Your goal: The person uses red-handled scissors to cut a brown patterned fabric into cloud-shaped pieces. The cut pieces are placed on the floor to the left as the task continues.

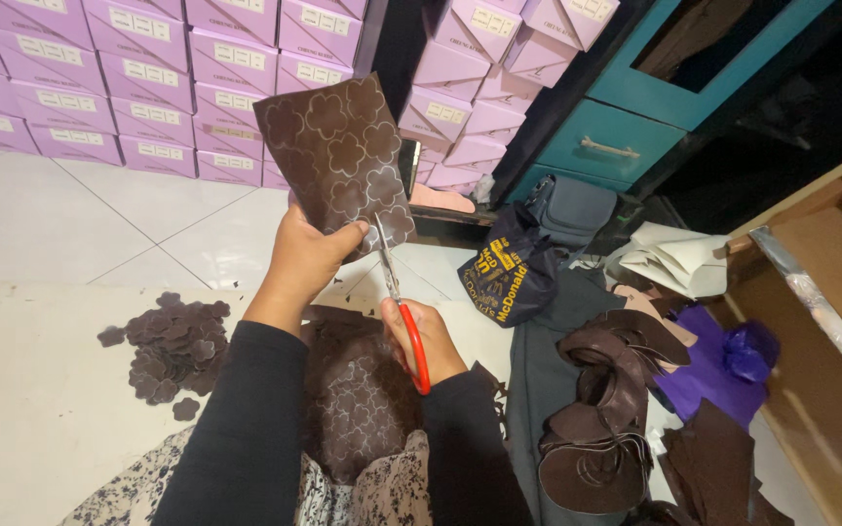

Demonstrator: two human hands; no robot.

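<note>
My left hand (306, 255) holds up a dark brown sheet (338, 156) marked with pale flower outlines, gripping it by its lower edge. My right hand (421, 336) holds red-handled scissors (397, 297), whose blades point up and meet the sheet's lower edge beside my left thumb. More of the same patterned brown material (358, 399) lies across my lap under both forearms.
A pile of cut brown flower shapes (172, 346) lies on the floor at left. Stacked lilac boxes (138, 78) line the back wall. A dark printed bag (509, 273), curled brown pieces (601, 409), purple sheets (723, 360) and a wooden table edge (821, 292) crowd the right.
</note>
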